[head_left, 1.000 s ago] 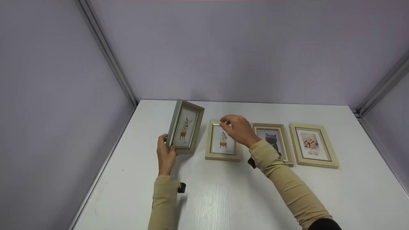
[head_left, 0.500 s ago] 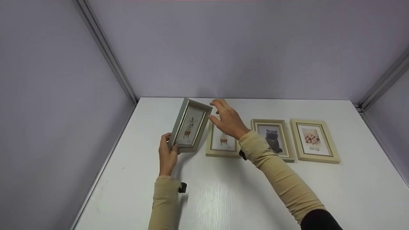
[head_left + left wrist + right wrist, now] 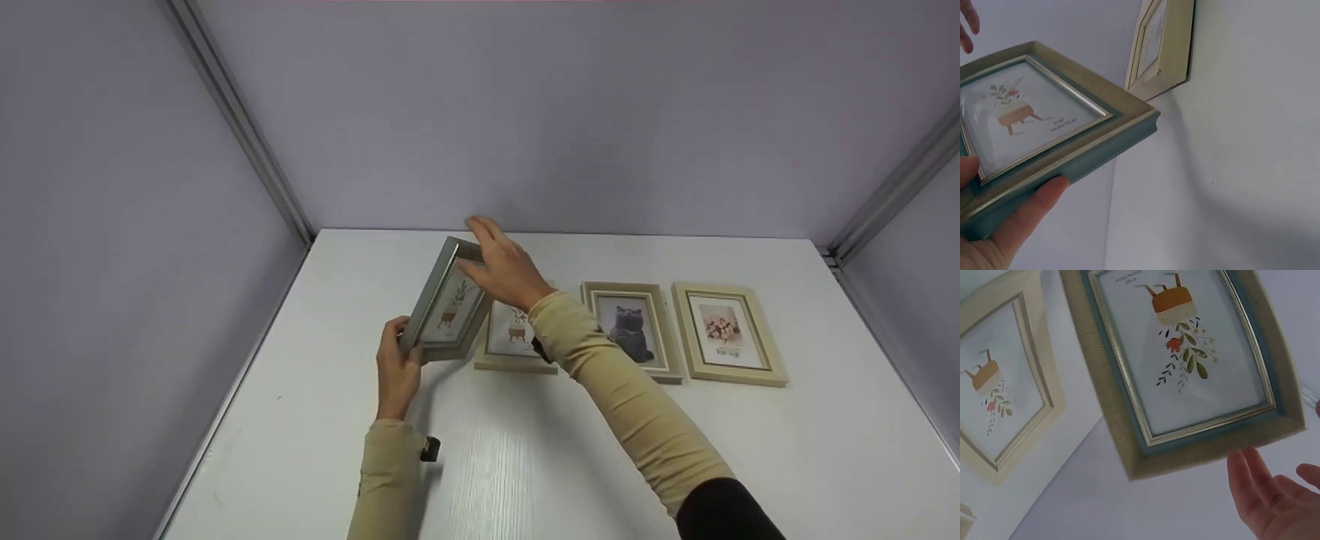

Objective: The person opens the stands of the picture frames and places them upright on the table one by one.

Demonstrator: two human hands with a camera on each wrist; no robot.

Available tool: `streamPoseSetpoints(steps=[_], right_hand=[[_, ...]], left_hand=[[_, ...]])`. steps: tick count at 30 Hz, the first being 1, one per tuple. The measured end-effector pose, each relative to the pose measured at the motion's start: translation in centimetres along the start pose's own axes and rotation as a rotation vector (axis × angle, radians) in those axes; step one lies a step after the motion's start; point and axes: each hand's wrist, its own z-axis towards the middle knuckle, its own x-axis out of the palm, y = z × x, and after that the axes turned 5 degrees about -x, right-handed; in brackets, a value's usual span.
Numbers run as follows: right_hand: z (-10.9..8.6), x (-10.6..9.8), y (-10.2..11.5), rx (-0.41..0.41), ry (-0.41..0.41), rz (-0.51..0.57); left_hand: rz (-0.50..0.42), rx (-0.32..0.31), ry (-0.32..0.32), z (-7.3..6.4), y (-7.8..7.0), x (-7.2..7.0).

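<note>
While the left hand [image 3: 397, 375] is gripping the green-edged frame [image 3: 450, 306] by its near left corner, seemingly leaving the far end free, the right hand [image 3: 507, 268] is hovering there, fingers [image 3: 1242, 484] extended, contact unclear; the tilted frame is hanging above the table [image 3: 300, 457], left of a cream frame [image 3: 504, 345].

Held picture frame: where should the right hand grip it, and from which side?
The right hand should probably pinch the top rail of the held frame from the right, thumb in front, fingers behind: the left hand grips it low on the left, and its upward tilt leaves that straight border accessible.
</note>
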Motion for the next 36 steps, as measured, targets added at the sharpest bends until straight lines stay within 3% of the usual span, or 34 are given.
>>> streamPoseSetpoints(steps=[6, 11, 19, 26, 36], right_hand=[[0.2, 0.3, 0.3, -0.031, 0.048, 0.045], [0.1, 0.7, 0.6, -0.056, -0.015, 0.032], [0.2, 1.0, 1.3, 0.059, -0.112, 0.139], [-0.4, 0.9, 0.8, 0.011, -0.220, 0.159], [-0.6, 1.3, 0.8, -0.019, -0.205, 0.204]], left_hand=[[-0.002, 0.002, 0.051, -0.5, 0.1, 0.4], [0.024, 0.062, 0.047, -0.9, 0.4, 0.4], [0.005, 0.128, 0.056, -0.8, 0.3, 0.4], [0.022, 0.213, 0.083, -1.1, 0.5, 1.0], [0.051, 0.225, 0.079, -1.3, 0.8, 0.4]])
